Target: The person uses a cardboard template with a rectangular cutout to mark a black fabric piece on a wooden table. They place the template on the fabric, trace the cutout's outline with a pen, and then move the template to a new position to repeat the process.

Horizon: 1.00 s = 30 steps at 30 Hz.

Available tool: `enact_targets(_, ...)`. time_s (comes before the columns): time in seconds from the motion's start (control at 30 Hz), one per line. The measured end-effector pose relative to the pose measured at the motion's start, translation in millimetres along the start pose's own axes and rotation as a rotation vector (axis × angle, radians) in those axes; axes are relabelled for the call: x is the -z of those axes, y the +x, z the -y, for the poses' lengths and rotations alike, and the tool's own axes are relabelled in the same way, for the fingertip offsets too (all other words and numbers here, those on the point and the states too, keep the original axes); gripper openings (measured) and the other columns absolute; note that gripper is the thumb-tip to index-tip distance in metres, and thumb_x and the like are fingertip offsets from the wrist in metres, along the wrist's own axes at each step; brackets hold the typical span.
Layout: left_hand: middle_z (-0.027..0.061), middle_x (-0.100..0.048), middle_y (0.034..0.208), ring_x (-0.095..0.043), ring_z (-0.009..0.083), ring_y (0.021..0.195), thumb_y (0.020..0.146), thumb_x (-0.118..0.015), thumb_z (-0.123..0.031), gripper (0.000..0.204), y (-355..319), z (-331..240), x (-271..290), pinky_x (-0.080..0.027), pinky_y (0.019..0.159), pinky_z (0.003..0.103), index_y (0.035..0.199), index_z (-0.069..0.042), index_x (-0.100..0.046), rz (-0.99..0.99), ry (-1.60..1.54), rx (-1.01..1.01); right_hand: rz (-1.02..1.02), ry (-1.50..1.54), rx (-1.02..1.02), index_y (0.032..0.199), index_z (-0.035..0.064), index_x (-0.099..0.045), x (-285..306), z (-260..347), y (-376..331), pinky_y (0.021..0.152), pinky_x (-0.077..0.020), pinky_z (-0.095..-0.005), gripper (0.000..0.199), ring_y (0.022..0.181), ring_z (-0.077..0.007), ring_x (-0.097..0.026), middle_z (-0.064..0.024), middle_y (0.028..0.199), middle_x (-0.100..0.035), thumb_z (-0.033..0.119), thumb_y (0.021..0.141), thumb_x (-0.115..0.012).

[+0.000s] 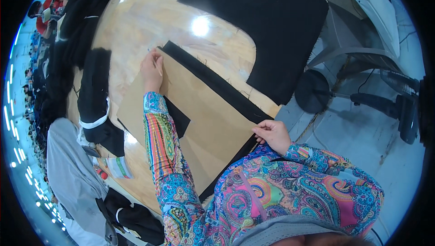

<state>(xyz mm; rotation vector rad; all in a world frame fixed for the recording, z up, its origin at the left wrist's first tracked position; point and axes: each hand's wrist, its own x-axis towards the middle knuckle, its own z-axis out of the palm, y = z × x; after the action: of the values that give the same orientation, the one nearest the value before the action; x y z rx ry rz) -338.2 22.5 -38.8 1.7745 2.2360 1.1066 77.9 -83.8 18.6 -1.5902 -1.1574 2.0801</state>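
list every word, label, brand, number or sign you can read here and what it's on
No text can be read anywhere in this view.
Small white-and-green item: any print is too small and blurred to read.
Brown sheet: no writing visible.

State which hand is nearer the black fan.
Right. The right hand is at the right corner of the brown sheet, left of the fan; the left hand is at the sheet's far end, much farther left.
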Motion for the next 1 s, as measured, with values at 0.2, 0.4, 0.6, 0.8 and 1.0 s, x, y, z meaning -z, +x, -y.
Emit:
enact_targets(0.2, 0.0191, -0.061, 0.115, -0.059, 0.034, 0.098, 0.084, -0.062, -0.01, 0.01, -0.8, -7.4, 5.0, -0.046, 0.085, 0.039, 0.091, -0.003, -0.06, 0.005, -0.036, 0.024, -0.035, 0.048, 0.021, 0.082, 0.0005, -0.061, 0.2, -4.7, 3.2, 0.05, -0.049, -0.0211, 0.016, 0.057, -0.0089, -0.06, -0.0047, 0.068, -0.062, 0.015, 0.088, -0.064)
enact_targets(0.4, 0.0231, -0.061, 0.113, -0.059, 0.0351, 0.104, 0.083, -0.061, -0.008, 0.01, 2.8, -15.1, 4.6, -0.046, 0.087, 0.039, 0.09, -0.001, -0.06, 0.013, -0.056, 0.036, -0.058, 0.118, 0.01, 0.082, 0.0007, -0.055, 0.1, -7.1, 7.0, 0.046, -0.0492, -0.0227, 0.018, 0.054, -0.0122, -0.061, -0.0068, 0.067, -0.061, 0.016, 0.09, -0.062)
enact_targets(0.6, 0.0228, -0.061, 0.113, -0.06, 0.0349, 0.102, 0.083, -0.062, -0.008, 0.01, 1.5, -8.1, 3.5, -0.046, 0.086, 0.04, 0.09, -0.001, -0.06, -0.004, -0.044, 0.024, -0.059, 0.139, -0.003, 0.083, 0.0008, -0.053, -0.9, -5.6, 7.4, 0.044, -0.0488, -0.0238, 0.018, 0.052, -0.014, -0.062, -0.0082, 0.066, -0.061, 0.016, 0.09, -0.061)
enact_targets(0.8, 0.0203, -0.062, 0.113, -0.059, 0.0342, 0.102, 0.082, -0.063, -0.008, 0.01, 1.6, -7.4, 2.0, -0.045, 0.087, 0.04, 0.09, -0.002, -0.06, -0.002, -0.047, 0.051, -0.069, 0.142, -0.001, 0.084, 0.0006, -0.052, -1.4, -5.9, 8.7, 0.043, -0.0486, -0.0238, 0.018, 0.052, -0.0145, -0.062, -0.0084, 0.065, -0.061, 0.016, 0.09, -0.06)
enact_targets(1.0, 0.0187, -0.062, 0.113, -0.06, 0.0344, 0.099, 0.082, -0.063, -0.008, 0.011, 2.6, -14.5, 0.0, -0.046, 0.087, 0.039, 0.09, -0.002, -0.06, -0.012, -0.033, 0.054, -0.071, 0.157, 0.003, 0.084, 0.0007, -0.052, -0.1, -8.0, 9.0, 0.044, -0.0486, -0.0241, 0.018, 0.052, -0.0145, -0.061, -0.0083, 0.066, -0.061, 0.016, 0.09, -0.06)
